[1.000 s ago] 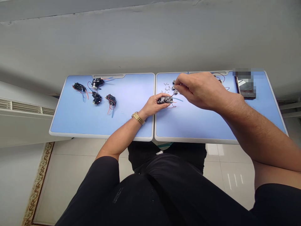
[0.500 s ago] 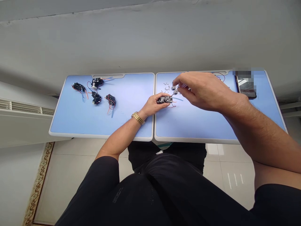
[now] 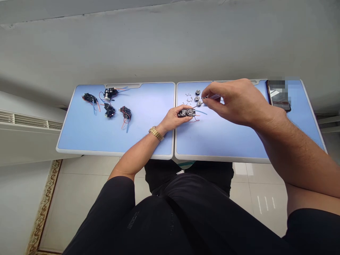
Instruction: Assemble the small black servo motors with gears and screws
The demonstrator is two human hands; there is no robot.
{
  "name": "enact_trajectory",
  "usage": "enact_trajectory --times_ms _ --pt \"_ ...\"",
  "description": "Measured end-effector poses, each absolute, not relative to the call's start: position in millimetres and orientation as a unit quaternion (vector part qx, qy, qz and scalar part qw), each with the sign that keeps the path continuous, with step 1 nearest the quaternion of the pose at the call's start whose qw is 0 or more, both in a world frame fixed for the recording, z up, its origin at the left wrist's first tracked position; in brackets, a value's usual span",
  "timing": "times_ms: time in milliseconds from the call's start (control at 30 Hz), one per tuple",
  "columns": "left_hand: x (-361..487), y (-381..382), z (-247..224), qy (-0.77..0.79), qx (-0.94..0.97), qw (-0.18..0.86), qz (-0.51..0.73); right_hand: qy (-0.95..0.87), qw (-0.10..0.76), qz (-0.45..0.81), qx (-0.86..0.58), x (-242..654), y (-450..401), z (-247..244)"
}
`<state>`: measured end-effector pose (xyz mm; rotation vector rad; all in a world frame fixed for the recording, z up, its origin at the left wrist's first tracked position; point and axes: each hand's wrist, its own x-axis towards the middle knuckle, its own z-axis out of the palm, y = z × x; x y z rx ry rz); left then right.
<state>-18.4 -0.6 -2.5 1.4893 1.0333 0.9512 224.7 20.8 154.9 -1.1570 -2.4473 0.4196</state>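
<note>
My left hand (image 3: 174,118) grips a small black device (image 3: 183,113) with a round metallic part, thumb and fingers on its two sides. A blue strip and thin red wires stick out of its right side. Above and to the right, my right hand (image 3: 228,101) is closed around a thin screwdriver (image 3: 211,96), whose shaft slants down left to the device. Three small round parts (image 3: 198,92) lie in a column just left of my right fingertips. Tiny screws (image 3: 189,99) are scattered behind the device.
On the left blue tabletop (image 3: 148,141) lie several black wired assemblies (image 3: 109,110). A dark phone (image 3: 278,101), partly blurred, lies at the far right of the right tabletop (image 3: 225,145). A seam divides the tabletops. A wall stands behind them.
My right hand has shifted slightly right with the screwdriver, and its fingers have changed position. The rearmost round part now shows. My left hand still holds the device in place.
</note>
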Motion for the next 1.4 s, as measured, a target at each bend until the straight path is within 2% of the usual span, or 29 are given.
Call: enact_trajectory --times_ms 133,233,333,467,733,1133,1400 --pt "-18.3 -0.6 -2.5 0.434 0.620 0.518 0.398 -0.814 0.351 0.201 -0.416 234.0 20.5 141.0" --pt "-17.8 -0.5 -3.1 0.433 0.621 0.514 0.403 -0.710 0.463 0.347 -0.402 236.1 18.0 113.4" --pt "-17.3 -0.8 -4.5 0.432 0.628 0.502 0.410 -0.628 0.460 0.507 -0.371 234.3 16.6 76.8" --pt "-16.9 -2.6 -6.3 0.441 0.645 0.472 0.408 -0.610 0.426 0.548 -0.382 226.3 17.9 46.2" --pt "-16.7 -3.0 -8.5 0.466 0.671 0.405 0.410 -0.740 0.351 0.356 -0.449 201.7 30.7 38.5" --pt "-16.6 -3.4 -5.7 0.488 0.664 0.418 0.383 -0.790 0.391 0.221 -0.418 195.4 20.9 17.8" --pt "-17.4 -3.2 -3.6 0.483 0.672 0.417 0.376 -0.808 0.405 0.178 -0.389 191.2 16.2 13.1"
